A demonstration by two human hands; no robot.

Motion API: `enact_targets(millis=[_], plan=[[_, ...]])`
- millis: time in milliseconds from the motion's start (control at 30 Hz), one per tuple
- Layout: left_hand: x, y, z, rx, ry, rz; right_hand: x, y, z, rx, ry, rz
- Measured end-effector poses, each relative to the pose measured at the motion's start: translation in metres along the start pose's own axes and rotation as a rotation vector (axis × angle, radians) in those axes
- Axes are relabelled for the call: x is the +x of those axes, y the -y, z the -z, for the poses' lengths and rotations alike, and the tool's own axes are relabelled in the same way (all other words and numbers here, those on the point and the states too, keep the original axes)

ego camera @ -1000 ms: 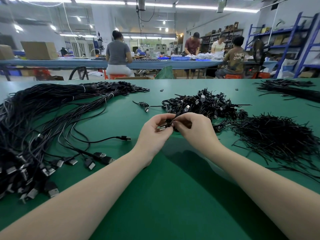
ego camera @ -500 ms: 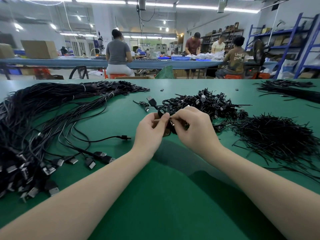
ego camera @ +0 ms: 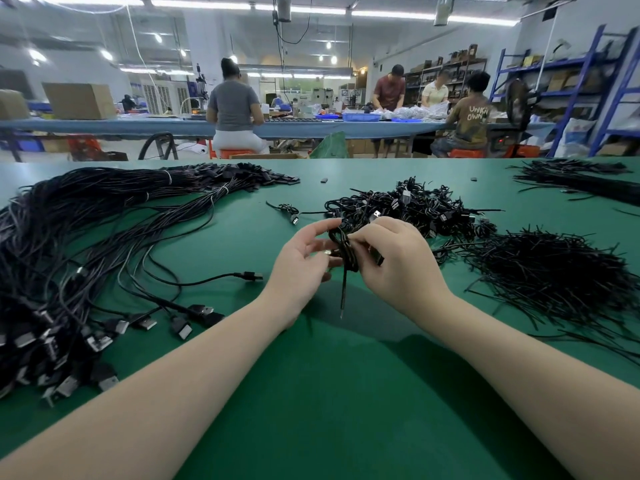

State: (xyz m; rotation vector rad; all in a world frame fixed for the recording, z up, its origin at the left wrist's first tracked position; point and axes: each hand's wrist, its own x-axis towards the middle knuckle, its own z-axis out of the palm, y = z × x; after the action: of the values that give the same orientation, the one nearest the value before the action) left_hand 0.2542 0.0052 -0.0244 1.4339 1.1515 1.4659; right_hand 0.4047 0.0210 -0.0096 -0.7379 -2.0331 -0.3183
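**Coiled black cable bundle (ego camera: 347, 252) stands near-upright between two hands**

Its long axis runs roughly up and down, leaning slightly: the looped top end points away from the person, towards the far edge of the green felt-covered table (ego camera: 329, 393), and the lower end points back at the camera. A thin black tie wire (ego camera: 344, 296) hangs straight down from its middle, the tip just above the table.

The bundle is held off the surface, near the table's middle. The right hand (ego camera: 398, 265) has thumb and curled fingers pinched on the bundle's right side, around its waist. The left hand (ego camera: 301, 268) is more spread, its fingertips touching the left side. The bundle sits at the fingertips of both, not in either palm.

Behind lies a heap of wound black cables (ego camera: 415, 206); a pile of loose black ties (ego camera: 554, 275) lies to the right and long black USB cables (ego camera: 86, 237) to the left.
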Motion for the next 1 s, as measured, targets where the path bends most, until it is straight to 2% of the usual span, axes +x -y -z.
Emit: enact_targets(millis=[133, 233, 300, 367, 533, 700, 867, 1000], plan=[[-0.002, 0.003, 0.002, 0.112, -0.032, -0.202, 0.001, 0.001, 0.0, 0.059, -0.026, -0.019], [-0.001, 0.002, 0.0, 0.215, -0.045, -0.244, 0.003, 0.002, 0.001, 0.086, -0.062, -0.019], [-0.002, -0.001, -0.005, 0.106, -0.016, -0.147, 0.005, 0.003, 0.0, 0.091, -0.093, -0.018], [-0.003, -0.003, -0.007, 0.098, 0.022, -0.076, 0.006, 0.002, 0.001, 0.069, -0.107, 0.001], [0.0, -0.004, -0.003, 0.065, 0.203, 0.122, 0.004, 0.002, 0.003, -0.105, -0.033, 0.166], [0.0, -0.005, -0.004, 0.025, 0.195, 0.135, 0.003, -0.005, 0.004, -0.178, -0.029, 0.201], [0.004, -0.011, 0.01, -0.114, 0.346, 0.331, 0.001, -0.004, 0.003, -0.269, -0.036, 0.354], [0.003, -0.015, 0.019, -0.213, 0.435, 0.331, -0.001, -0.003, 0.0, -0.188, -0.04, 0.3]])
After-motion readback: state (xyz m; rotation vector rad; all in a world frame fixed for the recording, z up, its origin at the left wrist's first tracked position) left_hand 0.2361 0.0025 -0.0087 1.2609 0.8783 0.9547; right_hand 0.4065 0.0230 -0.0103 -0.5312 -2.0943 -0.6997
